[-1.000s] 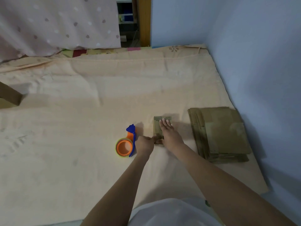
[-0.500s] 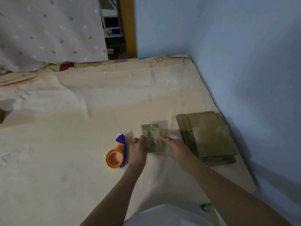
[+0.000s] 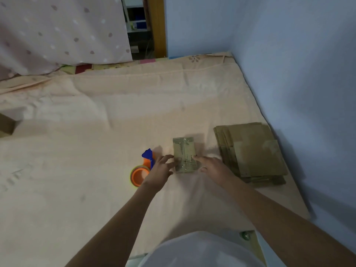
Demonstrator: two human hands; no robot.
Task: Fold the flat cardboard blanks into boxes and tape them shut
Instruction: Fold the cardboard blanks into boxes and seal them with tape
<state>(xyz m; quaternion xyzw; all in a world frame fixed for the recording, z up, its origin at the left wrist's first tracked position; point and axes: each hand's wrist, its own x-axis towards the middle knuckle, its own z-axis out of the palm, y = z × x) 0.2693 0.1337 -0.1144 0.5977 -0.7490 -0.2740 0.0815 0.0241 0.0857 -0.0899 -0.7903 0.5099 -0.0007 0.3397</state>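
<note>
A small taped cardboard box lies on the peach sheet, shiny tape running along its top seam. My left hand touches its left side with spread fingers. On the box's right side, my right hand touches the near corner with an outstretched fingertip. Neither hand curls round the box. A stack of flat cardboard blanks sits to the right, close to the wall. An orange and blue tape dispenser lies just left of my left hand.
A blue wall runs along the right edge of the sheet. A brown cardboard piece shows at the far left edge. A dotted pink curtain hangs at the back.
My right hand has come off the top of the box and moved to its right side. My left hand has opened against the left side. The camera view shifted.
</note>
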